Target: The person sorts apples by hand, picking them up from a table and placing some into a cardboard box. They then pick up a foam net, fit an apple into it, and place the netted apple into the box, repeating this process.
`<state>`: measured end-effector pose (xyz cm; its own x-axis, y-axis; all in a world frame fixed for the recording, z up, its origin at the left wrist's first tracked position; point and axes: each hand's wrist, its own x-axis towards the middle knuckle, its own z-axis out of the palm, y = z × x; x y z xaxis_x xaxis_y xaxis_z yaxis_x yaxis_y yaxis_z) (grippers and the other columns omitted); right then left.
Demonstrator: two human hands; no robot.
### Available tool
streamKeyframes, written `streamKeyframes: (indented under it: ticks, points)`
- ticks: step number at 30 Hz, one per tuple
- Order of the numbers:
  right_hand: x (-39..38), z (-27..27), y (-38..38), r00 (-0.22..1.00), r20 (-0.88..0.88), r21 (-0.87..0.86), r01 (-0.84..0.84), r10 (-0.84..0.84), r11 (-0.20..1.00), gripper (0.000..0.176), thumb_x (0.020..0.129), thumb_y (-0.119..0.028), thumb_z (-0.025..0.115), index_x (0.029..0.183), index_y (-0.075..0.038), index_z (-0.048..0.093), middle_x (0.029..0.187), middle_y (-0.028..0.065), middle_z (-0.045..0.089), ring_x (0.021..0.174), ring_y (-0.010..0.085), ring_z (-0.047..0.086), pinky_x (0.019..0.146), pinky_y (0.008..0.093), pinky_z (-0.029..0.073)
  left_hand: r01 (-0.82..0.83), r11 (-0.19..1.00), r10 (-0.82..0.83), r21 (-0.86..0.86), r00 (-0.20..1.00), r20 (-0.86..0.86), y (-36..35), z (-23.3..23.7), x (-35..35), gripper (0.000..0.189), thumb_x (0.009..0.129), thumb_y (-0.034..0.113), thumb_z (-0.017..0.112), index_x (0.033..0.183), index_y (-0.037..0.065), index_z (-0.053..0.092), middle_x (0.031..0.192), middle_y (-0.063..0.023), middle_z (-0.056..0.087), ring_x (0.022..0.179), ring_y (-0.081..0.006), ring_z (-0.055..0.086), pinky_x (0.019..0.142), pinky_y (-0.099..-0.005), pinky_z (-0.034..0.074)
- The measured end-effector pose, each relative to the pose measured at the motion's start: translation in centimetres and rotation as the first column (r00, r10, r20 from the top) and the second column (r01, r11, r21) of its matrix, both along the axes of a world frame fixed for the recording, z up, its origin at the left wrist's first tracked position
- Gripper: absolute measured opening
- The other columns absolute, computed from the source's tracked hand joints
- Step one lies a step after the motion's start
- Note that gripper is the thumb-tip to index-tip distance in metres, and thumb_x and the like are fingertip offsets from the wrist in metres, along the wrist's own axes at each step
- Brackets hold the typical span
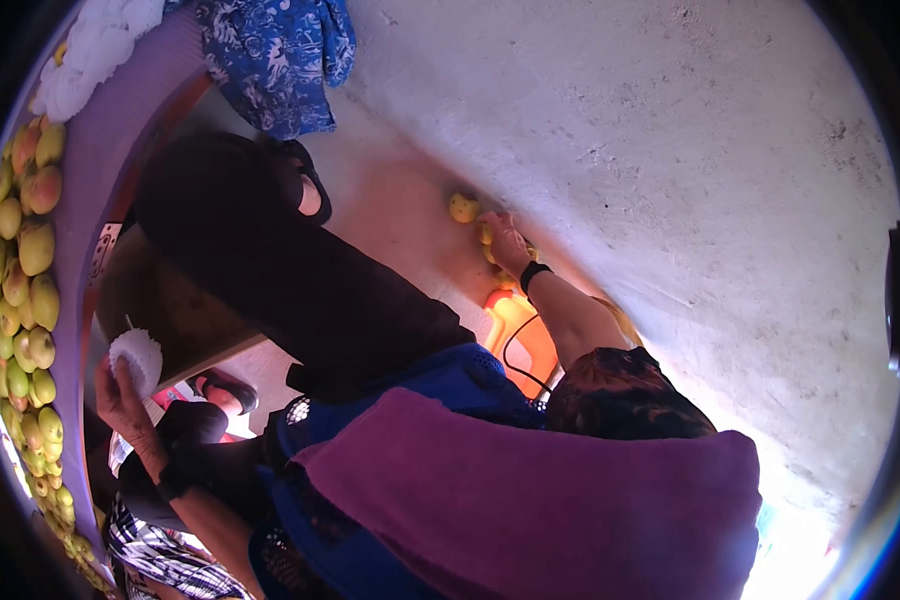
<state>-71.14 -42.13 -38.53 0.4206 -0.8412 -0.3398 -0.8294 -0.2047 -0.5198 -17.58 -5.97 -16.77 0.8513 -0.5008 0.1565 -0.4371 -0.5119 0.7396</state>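
My left hand [122, 408] is at the left, its fingers closed round a white foam fruit net [136, 360]. Whether a fruit sits inside the net is hidden. Stretched down beside the wall, my right hand [510, 246] has its fingers bent over a yellow fruit [487, 234], partly covered by the hand. One more yellow fruit [463, 208] lies just past my fingertips on the floor. Several others show partly beneath the hand. Many yellow-green fruits with red blush [36, 248], pear-like in look, lie along the left edge, near my left hand.
A pale rough wall [650, 150] runs along my right. Below my right forearm is an orange plastic object [525, 330] with a dark cord. A purple padded surface [105, 140] borders the fruits. Blue patterned cloth [280, 60] is at the top. Another person's sandalled foot [232, 392] shows low left.
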Motion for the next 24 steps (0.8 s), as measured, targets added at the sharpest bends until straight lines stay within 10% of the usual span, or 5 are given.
streamKeyframes:
  ticks: [24]
  points:
    - [0.1,-0.3,-1.0,0.995,-0.090,0.103,0.061,-0.052,0.993,0.043,0.071,0.009,0.050,0.111,-0.005,0.058,0.123,0.0233,0.051,0.122,0.0388,0.045,0.102,0.0427,0.036,-0.026,0.998,0.023,-0.052,0.999,-0.043,-0.8,-0.1,-0.9,0.023,0.091,0.014,0.064,0.109,0.000,0.063,0.096,-0.0029,0.064,0.086,-0.0101,0.057,0.080,-0.0255,0.048]
